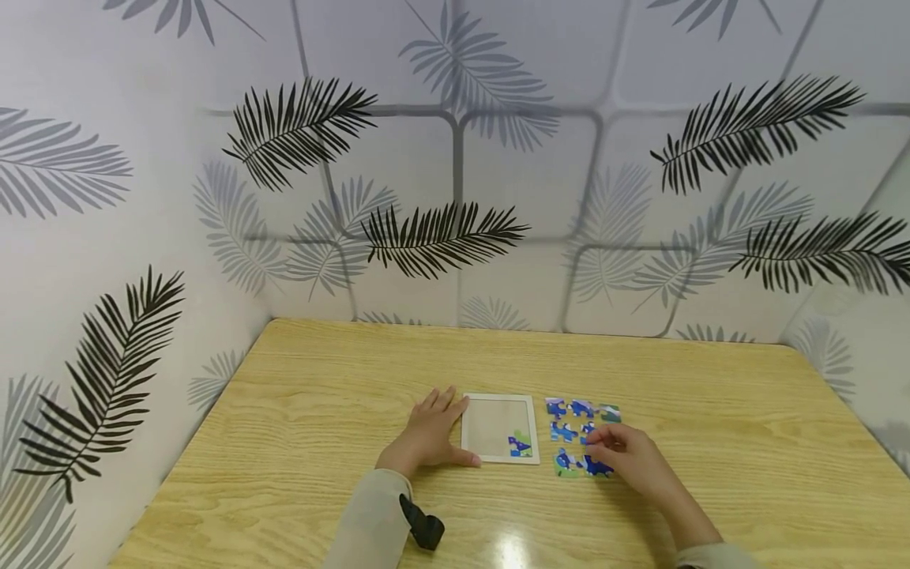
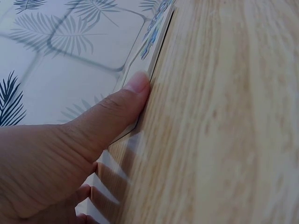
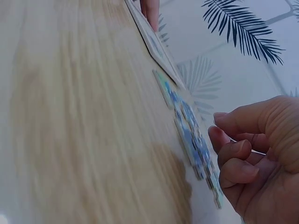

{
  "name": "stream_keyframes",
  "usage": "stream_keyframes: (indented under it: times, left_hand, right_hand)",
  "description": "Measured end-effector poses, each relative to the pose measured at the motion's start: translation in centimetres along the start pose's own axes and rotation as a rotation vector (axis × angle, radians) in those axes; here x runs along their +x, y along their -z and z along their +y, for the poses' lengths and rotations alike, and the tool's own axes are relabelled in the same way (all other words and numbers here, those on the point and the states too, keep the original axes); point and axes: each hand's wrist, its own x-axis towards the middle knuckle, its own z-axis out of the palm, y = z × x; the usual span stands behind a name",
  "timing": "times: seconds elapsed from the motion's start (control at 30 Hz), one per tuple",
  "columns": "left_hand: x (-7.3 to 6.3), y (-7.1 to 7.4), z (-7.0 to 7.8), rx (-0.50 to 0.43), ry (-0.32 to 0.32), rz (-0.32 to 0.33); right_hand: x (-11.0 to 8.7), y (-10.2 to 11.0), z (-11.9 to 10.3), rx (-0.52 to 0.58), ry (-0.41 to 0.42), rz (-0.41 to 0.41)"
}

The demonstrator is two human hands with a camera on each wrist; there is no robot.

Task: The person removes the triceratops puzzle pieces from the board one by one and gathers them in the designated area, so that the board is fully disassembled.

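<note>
A shallow square puzzle tray (image 1: pixel 498 396) with a pale rim lies on the table, and a few joined pieces (image 1: pixel 520 445) fill its lower right corner. My left hand (image 1: pixel 430 433) spreads along the tray's left side, thumb on the lower rim and fingertips near the upper left corner. In the left wrist view the thumb (image 2: pixel 114 107) rests on the rim. To the tray's right lie several blue, purple and green jigsaw pieces (image 1: pixel 563 432). My right hand (image 1: pixel 631 458) hovers over their right side, fingers loosely bent, thumb close to the index fingertip. Nothing shows between them.
The wood-grained table (image 1: pixel 341 363) extends around the tray and pieces. Behind it stands a pale wall (image 1: pixel 526 276) with leaf patterns. A black strap (image 1: pixel 424 528) sits at the left sleeve's cuff.
</note>
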Motion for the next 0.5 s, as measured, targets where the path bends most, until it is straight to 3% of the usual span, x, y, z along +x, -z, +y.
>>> stream_keyframes:
  times: [0.5]
  left_hand:
    - [0.1, -0.2, -0.2, -0.007, 0.006, -0.002]
  right_hand:
    - [1.7, -3.7, -2.7, 0.045, 0.144, -0.073]
